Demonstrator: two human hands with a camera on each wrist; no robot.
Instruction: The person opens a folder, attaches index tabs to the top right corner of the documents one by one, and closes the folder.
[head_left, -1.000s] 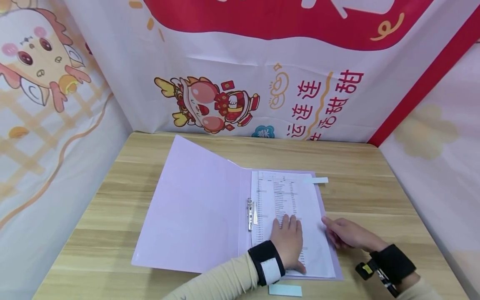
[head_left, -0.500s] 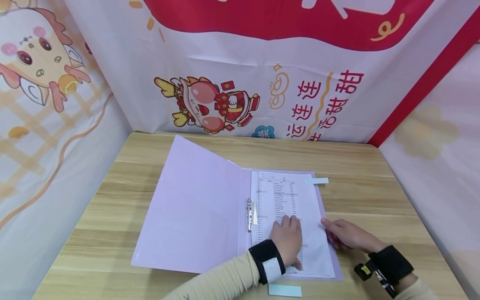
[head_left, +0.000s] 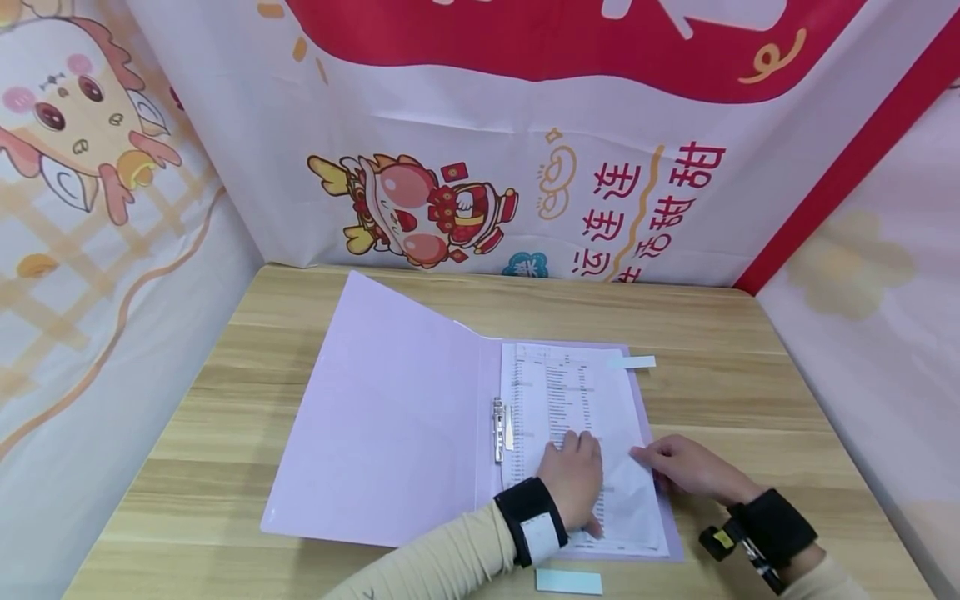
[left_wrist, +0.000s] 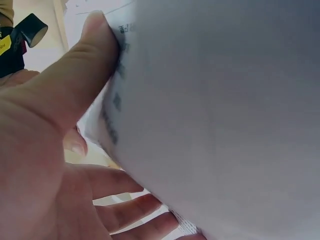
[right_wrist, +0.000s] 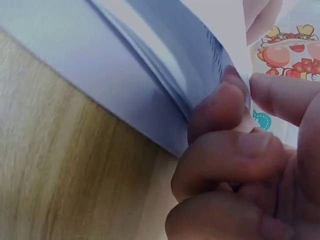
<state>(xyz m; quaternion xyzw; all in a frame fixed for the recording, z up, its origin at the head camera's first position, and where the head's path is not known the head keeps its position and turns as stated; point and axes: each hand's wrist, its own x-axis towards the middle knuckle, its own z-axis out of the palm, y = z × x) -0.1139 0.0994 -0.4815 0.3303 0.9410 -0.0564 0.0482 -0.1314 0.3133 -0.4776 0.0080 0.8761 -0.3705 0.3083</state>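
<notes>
A lilac folder (head_left: 382, 425) lies spread on the table, its cover turned to the left. Printed sheets (head_left: 618, 408) rest on its right side, next to a metal clip (head_left: 498, 429) at the spine. My left hand (head_left: 573, 479) rests on the sheets, its thumb lying against the paper in the left wrist view. At the right edge, my right hand (head_left: 690, 467) pinches the paper between thumb and index finger. The right wrist view shows the paper edge (right_wrist: 215, 30) lifted and bowed, with the other fingers curled beneath. How many sheets are pinched, I cannot tell.
A pale blue strip (head_left: 641, 362) sticks out past the upper right edge of the sheets. Another light blue strip (head_left: 568, 582) lies on the wooden table (head_left: 712, 333) below the folder. Printed cloth (head_left: 420, 100) stands behind and at both sides.
My right hand has moved slightly left over the edge of the sheets, and the paper there now bows up. My left fingers have bent a little while staying on the paper.
</notes>
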